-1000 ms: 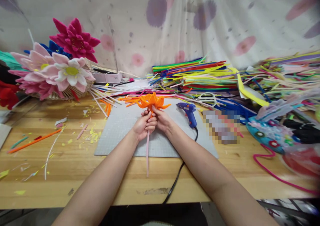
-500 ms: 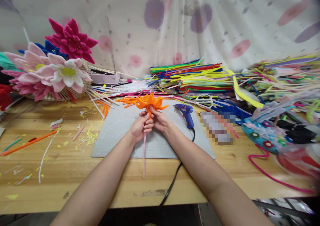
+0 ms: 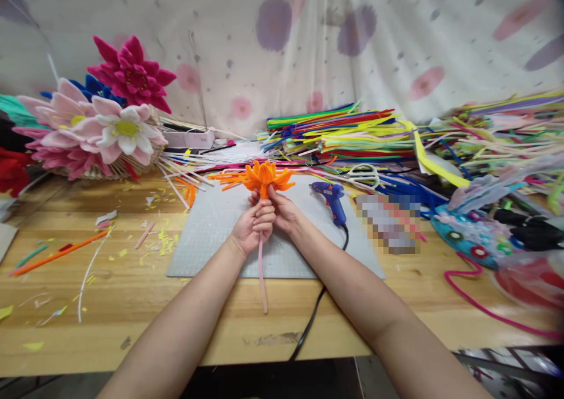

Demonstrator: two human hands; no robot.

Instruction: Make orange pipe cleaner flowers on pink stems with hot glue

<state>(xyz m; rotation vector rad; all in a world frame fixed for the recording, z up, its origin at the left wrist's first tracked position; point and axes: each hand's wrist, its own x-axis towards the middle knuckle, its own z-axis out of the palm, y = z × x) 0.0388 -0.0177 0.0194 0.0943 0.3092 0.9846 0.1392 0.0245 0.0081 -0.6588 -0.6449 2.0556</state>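
Note:
An orange pipe-cleaner flower [image 3: 267,177] stands upright above the grey cutting mat [image 3: 198,252], its petals spread to both sides. My left hand [image 3: 254,224] is wrapped around its pale pink stem [image 3: 262,275] just below the bloom, and the stem's lower end hangs toward me. Close beside it, my right hand [image 3: 282,208] pinches the base of the petals, thumb at the front; its other fingers are partly hidden. Behind the flower lie loose orange pipe cleaners [image 3: 228,179]. To the right on the mat rests a blue glue gun [image 3: 331,199].
Finished fuzzy flowers [image 3: 126,130] crowd the left back. Bundles of coloured pipe cleaners [image 3: 343,134] line the rear, with scissors [image 3: 363,175] before them. A black cord [image 3: 315,317] crosses the table's front. Yellow scraps [image 3: 165,243] litter the left; a blue decorated piece [image 3: 462,234] lies right.
The orange flower has been tilted more upright, its petals now pointing upward and its base showing. Both hands keep their hold. The whole view has shifted slightly.

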